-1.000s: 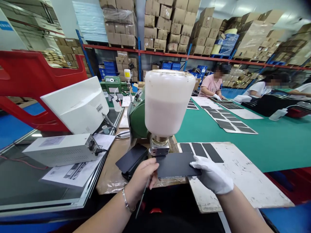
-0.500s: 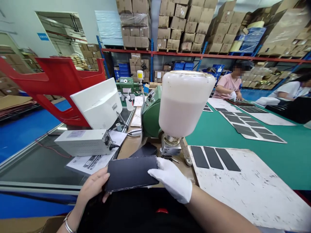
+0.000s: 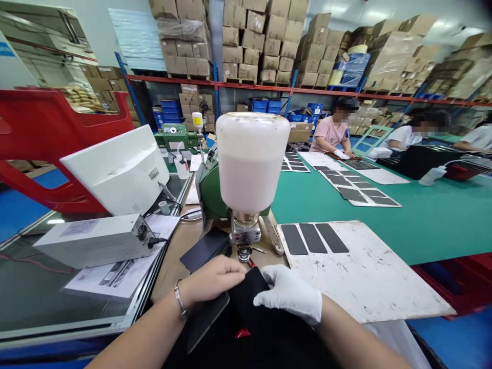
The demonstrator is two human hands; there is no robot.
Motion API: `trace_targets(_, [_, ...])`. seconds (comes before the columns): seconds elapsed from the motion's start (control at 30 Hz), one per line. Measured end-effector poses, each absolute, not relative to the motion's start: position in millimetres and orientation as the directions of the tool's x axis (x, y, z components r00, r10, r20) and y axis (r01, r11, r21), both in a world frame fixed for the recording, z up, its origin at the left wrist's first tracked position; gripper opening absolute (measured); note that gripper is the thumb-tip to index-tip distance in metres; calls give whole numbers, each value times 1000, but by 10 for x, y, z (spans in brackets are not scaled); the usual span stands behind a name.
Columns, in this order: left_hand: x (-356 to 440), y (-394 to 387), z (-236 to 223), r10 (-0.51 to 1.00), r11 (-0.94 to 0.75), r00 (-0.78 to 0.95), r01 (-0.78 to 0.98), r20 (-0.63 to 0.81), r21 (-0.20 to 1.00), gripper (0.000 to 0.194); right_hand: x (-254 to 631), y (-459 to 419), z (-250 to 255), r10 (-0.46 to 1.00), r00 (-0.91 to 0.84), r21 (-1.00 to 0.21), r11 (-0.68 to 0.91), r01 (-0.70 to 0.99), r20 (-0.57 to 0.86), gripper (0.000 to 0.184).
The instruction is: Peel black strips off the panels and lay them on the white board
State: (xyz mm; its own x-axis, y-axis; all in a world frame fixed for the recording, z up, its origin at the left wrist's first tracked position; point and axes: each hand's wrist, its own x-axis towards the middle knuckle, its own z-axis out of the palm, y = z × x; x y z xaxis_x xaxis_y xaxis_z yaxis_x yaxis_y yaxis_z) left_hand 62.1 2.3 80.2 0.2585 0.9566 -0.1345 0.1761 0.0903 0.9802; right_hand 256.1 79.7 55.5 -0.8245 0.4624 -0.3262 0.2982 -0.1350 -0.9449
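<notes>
My right hand point(image 3: 290, 293), in a white glove, grips a dark flat panel point(image 3: 251, 293) by its right side, thumb on the face. The bare left hand point(image 3: 213, 277) is closed, its fingertips at the upper left edge of that panel. From beneath the left hand a second black rectangular panel point(image 3: 207, 320) slants down toward my lap; how the fingers hold it is hidden. Just ahead stands a green machine point(image 3: 209, 192) with a large translucent bottle point(image 3: 251, 164) of pale liquid upside down over a metal roller head point(image 3: 245, 243). Several black panels point(image 3: 205, 249) lie stacked left of the head.
On the right, a stained white board point(image 3: 369, 271) carries three black strips point(image 3: 313, 238) on a green table point(image 3: 434, 225). More boards with black pieces lie beyond, where co-workers sit. To my left are a white monitor point(image 3: 119, 169), a grey power box point(image 3: 96, 241) and a red plastic frame point(image 3: 77, 128).
The single panel held level between both hands has turned and lowered; two dark pieces now show, angled apart. My left hand has moved right, toward the gloved hand. The view has swung right.
</notes>
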Motion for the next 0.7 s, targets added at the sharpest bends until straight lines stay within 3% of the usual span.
trace_targets(0.07, [630,169,643,958,151,246,16,-150,988,33,2636,816,579,505,-814,-944,-293,151,-288,28])
trace_targets(0.17, [663,281,475,959,151,255,-92,-124,984,51,2678,878,659,578,-779,-885,-460,-67,-242,33])
trace_targets(0.27, [691,252,427,973,118,218,-182,-77,976,60,2602,902,750,606,-739,-840,-533,-101,-295,28])
trace_targets(0.47, [426,-118,463,992,93,122,-443,-43,891,56,2103,710,840,536,-805,-822,-558,-113,-253,24])
trace_targets(0.7, [95,-675,419,992,-110,-22,-623,123,775,51,1610,449,859,374,-920,-878,-472,-79,-118,31])
